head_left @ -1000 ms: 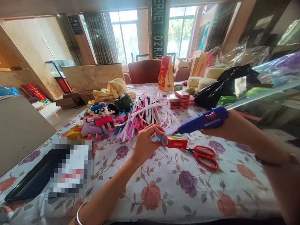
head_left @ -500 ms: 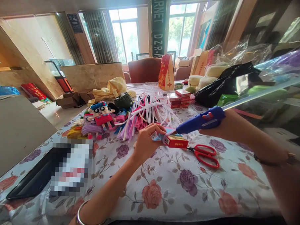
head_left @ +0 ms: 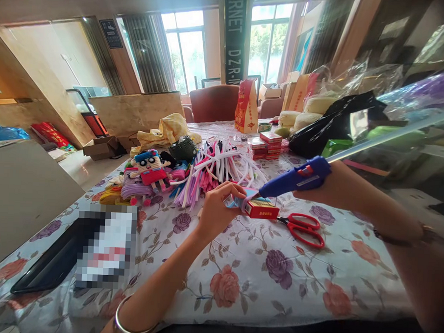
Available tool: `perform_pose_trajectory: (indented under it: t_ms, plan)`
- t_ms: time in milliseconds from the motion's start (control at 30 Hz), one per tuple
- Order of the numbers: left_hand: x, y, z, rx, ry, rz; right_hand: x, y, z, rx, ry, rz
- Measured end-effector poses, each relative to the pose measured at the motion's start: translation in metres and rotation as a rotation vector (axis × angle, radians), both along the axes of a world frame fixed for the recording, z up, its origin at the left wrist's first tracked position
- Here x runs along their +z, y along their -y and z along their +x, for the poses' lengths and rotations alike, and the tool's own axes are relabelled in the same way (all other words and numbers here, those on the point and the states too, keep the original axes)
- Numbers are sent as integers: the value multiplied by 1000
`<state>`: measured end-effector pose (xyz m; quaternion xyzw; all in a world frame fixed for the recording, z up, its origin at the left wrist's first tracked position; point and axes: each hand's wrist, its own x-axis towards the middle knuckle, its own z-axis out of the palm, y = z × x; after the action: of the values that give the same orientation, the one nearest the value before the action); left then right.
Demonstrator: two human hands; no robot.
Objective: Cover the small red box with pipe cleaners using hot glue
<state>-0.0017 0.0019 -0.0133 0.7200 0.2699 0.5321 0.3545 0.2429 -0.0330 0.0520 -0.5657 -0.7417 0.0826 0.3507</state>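
My left hand (head_left: 222,204) grips the left end of a small red box (head_left: 263,209) with a light blue top, near the middle of the table. A pale purple strip (head_left: 246,201) loops over that end of the box. In my right hand (head_left: 322,188) is a blue glue gun (head_left: 295,178), its fingers wrapped round the handle and partly hidden. A long clear glue stick sticks out of its back. The gun's tip points down-left and meets or nearly meets the strip. Red-handled scissors (head_left: 305,230) lie just right of the box.
Fuzzy pink, white and purple stems (head_left: 218,169) lie behind my left hand. Stuffed dolls (head_left: 150,168) sit to their left. A dark tray (head_left: 50,262) is at the front left. Red boxes (head_left: 270,144), a paper bag (head_left: 246,108) and a black plastic bag (head_left: 330,124) stand farther back.
The glue gun in my right hand has shifted slightly left, its tip moving a little along the strip. My left hand and the red box hold almost the same place.
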Motion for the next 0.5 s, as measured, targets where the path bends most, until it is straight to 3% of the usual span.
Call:
perform_pose_trajectory:
  t_ms: [500]
  plan:
    - [0, -1, 0, -2, 37, 3, 9, 1, -2, -39, 72, 33]
